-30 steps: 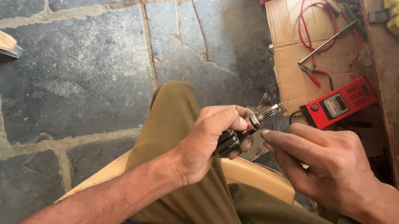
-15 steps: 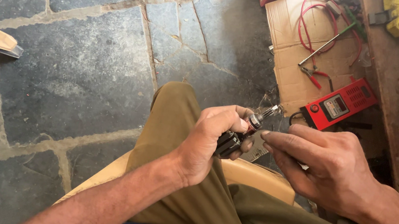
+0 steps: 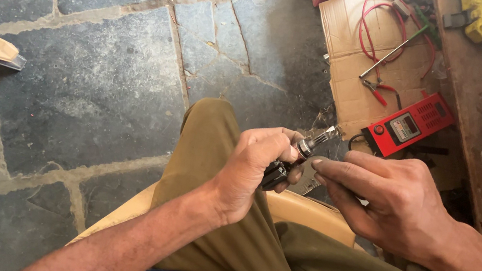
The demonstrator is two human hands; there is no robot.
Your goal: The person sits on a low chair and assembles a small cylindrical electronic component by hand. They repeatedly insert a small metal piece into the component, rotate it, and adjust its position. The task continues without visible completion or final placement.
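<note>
Stone floor (image 3: 91, 66), grey slabs; person seated on a tan chair (image 3: 306, 210), knees in olive trousers. Cardboard sheet (image 3: 356, 57) on the floor toward the top right, carrying red wire (image 3: 375, 21) and a red meter (image 3: 409, 125) at its lower edge. Left hand (image 3: 252, 169) over the knee, fingers wrapped tight around a small dark cylindrical part with a metal tip (image 3: 299, 154). Right hand (image 3: 392, 201) just beside it, fingers pressed together, pointing at the tip. Step looks like fitting or adjusting; next move needs steady alignment.
</note>
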